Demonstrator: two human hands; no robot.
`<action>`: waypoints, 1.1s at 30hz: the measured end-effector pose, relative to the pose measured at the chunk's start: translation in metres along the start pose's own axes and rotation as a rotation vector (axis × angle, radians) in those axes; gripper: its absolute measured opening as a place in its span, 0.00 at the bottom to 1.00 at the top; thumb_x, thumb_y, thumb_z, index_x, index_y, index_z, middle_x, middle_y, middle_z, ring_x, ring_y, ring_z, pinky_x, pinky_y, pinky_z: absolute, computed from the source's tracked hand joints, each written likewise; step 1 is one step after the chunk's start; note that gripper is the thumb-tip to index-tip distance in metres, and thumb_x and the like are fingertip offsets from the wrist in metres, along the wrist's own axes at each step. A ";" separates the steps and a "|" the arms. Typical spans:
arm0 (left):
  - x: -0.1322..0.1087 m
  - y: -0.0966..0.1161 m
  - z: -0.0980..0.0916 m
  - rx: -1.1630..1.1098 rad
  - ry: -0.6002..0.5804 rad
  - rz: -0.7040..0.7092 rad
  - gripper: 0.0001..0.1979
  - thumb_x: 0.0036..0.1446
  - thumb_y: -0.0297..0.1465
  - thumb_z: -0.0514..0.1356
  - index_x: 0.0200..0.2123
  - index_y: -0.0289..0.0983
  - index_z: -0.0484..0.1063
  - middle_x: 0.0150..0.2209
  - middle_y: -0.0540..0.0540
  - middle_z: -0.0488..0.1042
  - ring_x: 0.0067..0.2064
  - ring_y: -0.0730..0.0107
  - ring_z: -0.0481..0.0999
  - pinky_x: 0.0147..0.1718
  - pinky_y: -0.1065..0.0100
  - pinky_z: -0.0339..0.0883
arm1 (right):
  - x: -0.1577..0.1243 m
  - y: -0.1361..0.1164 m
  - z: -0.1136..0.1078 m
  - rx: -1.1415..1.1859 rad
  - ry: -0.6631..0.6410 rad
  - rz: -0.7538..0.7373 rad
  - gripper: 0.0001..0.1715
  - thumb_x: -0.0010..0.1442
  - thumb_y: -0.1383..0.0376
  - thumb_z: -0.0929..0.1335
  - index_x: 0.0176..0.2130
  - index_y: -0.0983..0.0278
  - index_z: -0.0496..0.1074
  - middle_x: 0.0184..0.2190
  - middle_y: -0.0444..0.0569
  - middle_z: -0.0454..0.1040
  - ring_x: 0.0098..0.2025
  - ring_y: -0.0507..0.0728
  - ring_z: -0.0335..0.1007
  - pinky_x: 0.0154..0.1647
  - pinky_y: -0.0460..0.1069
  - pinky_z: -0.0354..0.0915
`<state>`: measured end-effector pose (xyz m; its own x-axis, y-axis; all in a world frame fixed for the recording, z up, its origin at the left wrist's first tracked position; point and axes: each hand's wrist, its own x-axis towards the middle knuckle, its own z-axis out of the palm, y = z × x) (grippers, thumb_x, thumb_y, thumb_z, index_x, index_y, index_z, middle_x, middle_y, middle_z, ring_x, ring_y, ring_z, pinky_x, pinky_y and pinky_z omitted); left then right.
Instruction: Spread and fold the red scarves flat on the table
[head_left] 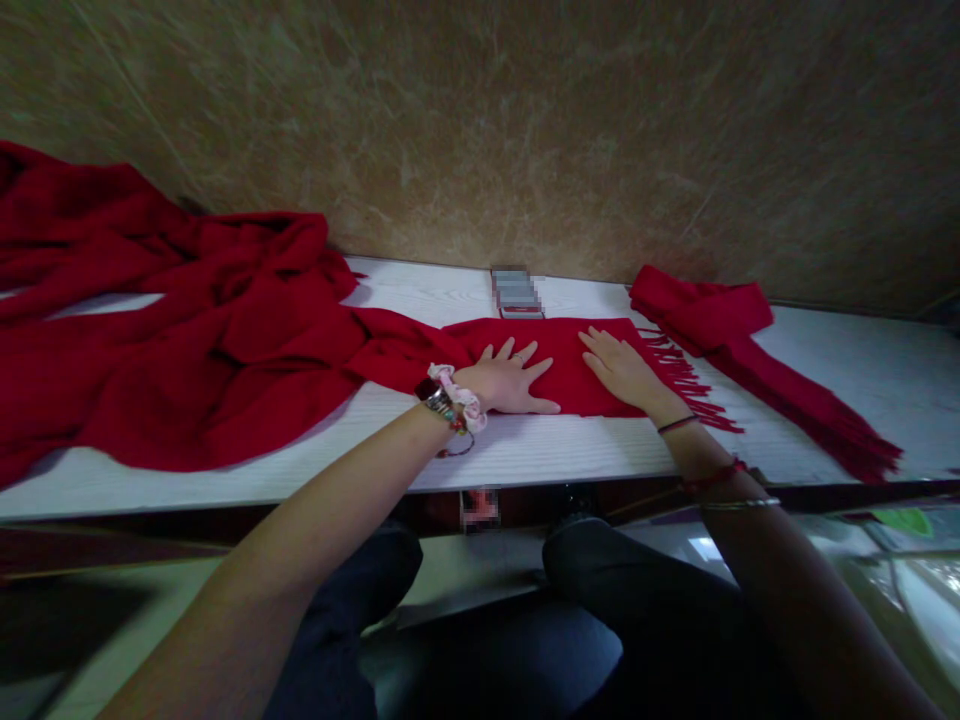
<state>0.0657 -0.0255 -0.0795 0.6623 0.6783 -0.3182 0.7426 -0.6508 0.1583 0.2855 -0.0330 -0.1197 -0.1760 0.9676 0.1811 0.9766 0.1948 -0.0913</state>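
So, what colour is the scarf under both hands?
The scarf is plain deep red, seen best in the head view.

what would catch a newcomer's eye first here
The deep red fabric against the white table: a big rumpled heap at the left and a fringed scarf stretched across the middle. The left hand and right hand lie flat on that scarf. Another red scarf lies at the right.
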 end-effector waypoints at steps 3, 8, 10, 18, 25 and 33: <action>-0.017 -0.016 -0.006 0.082 -0.027 0.100 0.41 0.54 0.53 0.50 0.65 0.42 0.42 0.67 0.42 0.37 0.66 0.46 0.39 0.60 0.48 0.42 | 0.000 0.011 0.000 0.007 0.000 0.006 0.29 0.65 0.60 0.53 0.60 0.68 0.58 0.63 0.57 0.55 0.64 0.63 0.48 0.61 0.64 0.49; -0.055 -0.059 -0.012 0.253 0.155 0.106 0.35 0.57 0.42 0.55 0.65 0.44 0.45 0.67 0.44 0.42 0.66 0.51 0.42 0.60 0.54 0.43 | 0.002 0.011 -0.006 0.017 0.046 0.014 0.27 0.63 0.61 0.55 0.58 0.69 0.62 0.60 0.59 0.59 0.63 0.64 0.52 0.60 0.65 0.51; -0.072 -0.078 -0.013 0.298 0.230 -0.008 0.37 0.56 0.41 0.56 0.65 0.44 0.42 0.67 0.42 0.38 0.66 0.47 0.39 0.60 0.50 0.42 | 0.005 -0.004 -0.011 0.046 0.094 -0.034 0.27 0.63 0.62 0.56 0.57 0.71 0.64 0.59 0.60 0.61 0.63 0.63 0.52 0.61 0.63 0.51; -0.128 -0.141 0.021 0.232 0.289 -0.406 0.37 0.58 0.47 0.49 0.66 0.38 0.42 0.67 0.36 0.38 0.65 0.40 0.41 0.56 0.43 0.49 | 0.006 -0.079 0.001 0.106 -0.012 -0.417 0.27 0.64 0.58 0.57 0.59 0.67 0.61 0.60 0.57 0.60 0.63 0.59 0.51 0.62 0.60 0.51; -0.171 -0.197 0.042 0.053 0.356 -0.188 0.34 0.57 0.36 0.43 0.64 0.28 0.40 0.67 0.40 0.40 0.65 0.64 0.46 0.60 0.60 0.47 | 0.002 -0.075 0.007 0.093 -0.023 -0.406 0.26 0.65 0.59 0.57 0.59 0.65 0.61 0.61 0.55 0.58 0.63 0.60 0.51 0.61 0.62 0.51; -0.220 -0.237 0.008 0.210 0.509 -0.232 0.30 0.58 0.31 0.37 0.65 0.49 0.40 0.66 0.63 0.40 0.63 0.60 0.51 0.61 0.56 0.43 | 0.001 -0.078 0.005 0.084 -0.020 -0.392 0.25 0.65 0.60 0.58 0.59 0.64 0.61 0.61 0.54 0.59 0.63 0.59 0.52 0.61 0.61 0.52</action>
<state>-0.2561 -0.0232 -0.0541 0.4883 0.8553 0.1735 0.8723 -0.4845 -0.0666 0.2086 -0.0460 -0.1172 -0.5368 0.8198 0.1994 0.8212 0.5619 -0.0991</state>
